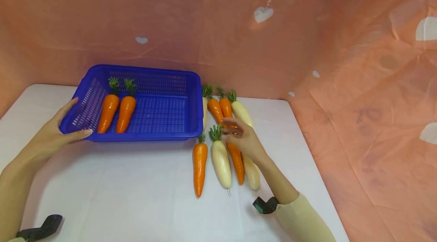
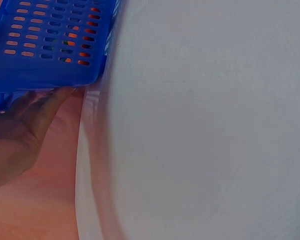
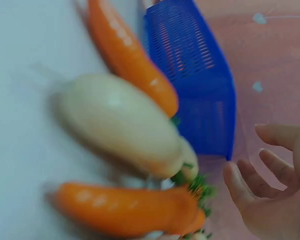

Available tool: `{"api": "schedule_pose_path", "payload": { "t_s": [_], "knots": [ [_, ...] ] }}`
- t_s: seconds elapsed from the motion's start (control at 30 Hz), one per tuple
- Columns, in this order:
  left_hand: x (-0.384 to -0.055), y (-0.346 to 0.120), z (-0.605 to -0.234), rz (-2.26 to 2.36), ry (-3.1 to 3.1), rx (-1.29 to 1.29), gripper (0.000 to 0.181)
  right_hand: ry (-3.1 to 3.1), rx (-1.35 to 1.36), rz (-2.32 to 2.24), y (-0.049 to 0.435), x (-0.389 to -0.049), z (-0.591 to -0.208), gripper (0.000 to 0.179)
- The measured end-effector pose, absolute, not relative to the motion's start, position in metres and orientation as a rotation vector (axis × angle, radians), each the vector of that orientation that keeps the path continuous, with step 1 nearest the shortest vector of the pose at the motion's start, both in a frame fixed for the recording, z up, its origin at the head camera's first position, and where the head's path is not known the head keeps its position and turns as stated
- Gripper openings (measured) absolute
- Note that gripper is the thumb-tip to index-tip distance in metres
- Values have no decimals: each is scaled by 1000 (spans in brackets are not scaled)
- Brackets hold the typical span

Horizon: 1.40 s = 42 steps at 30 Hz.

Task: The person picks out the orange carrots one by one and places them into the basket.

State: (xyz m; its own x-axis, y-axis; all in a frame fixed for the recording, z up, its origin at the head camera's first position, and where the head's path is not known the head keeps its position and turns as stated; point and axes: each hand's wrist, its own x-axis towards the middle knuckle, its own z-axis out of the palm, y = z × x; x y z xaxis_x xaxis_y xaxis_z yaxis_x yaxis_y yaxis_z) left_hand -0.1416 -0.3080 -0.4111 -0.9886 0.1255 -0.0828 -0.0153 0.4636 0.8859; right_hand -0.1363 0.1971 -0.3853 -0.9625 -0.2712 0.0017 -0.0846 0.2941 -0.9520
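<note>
A blue plastic basket [image 1: 146,137] stands at the left, with two carrots [image 1: 108,113] lying inside against its left end. My left hand [image 1: 56,130] grips the basket's left rim, the thumb along the front corner and the fingers at the side. My right hand [image 1: 245,139] hangs over a group of vegetables to the right of the basket, fingers loosely bent and nothing held. Beneath it lies an orange carrot [image 1: 236,162], partly hidden by the hand. Beside that carrot are a white radish [image 1: 221,164] and another carrot [image 1: 200,168].
Two more carrots [image 1: 215,108] and a white radish [image 1: 241,111] lie farther back. Another radish [image 1: 252,173] is at the right, and one is mostly hidden behind the basket's right end. An orange cloth [image 1: 218,25] with hearts hangs behind the white table [image 1: 129,196].
</note>
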Motion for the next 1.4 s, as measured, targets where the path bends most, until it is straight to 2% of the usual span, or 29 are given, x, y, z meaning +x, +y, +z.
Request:
{"api": "schedule_pose_path", "payload": {
  "t_s": [0.3,0.6,0.77,1.03,1.4],
  "knots": [
    [-142,-307,-411,1595,2554,102,95,2502,-218,-1732,223,-114,-406,46],
    [-141,-306,-408,1561,2571,94,96,2558,-13,-1529,218,-97,-412,59],
    [-141,-306,-408,1552,2572,93,96,2618,5,-1395,214,-99,-412,66],
    [-138,-306,-410,1605,2556,97,95,2719,-86,-1017,207,-111,-416,68],
    [-139,-308,-409,1566,2564,91,95,2743,-82,-1030,213,-122,-418,68]
  ]
}}
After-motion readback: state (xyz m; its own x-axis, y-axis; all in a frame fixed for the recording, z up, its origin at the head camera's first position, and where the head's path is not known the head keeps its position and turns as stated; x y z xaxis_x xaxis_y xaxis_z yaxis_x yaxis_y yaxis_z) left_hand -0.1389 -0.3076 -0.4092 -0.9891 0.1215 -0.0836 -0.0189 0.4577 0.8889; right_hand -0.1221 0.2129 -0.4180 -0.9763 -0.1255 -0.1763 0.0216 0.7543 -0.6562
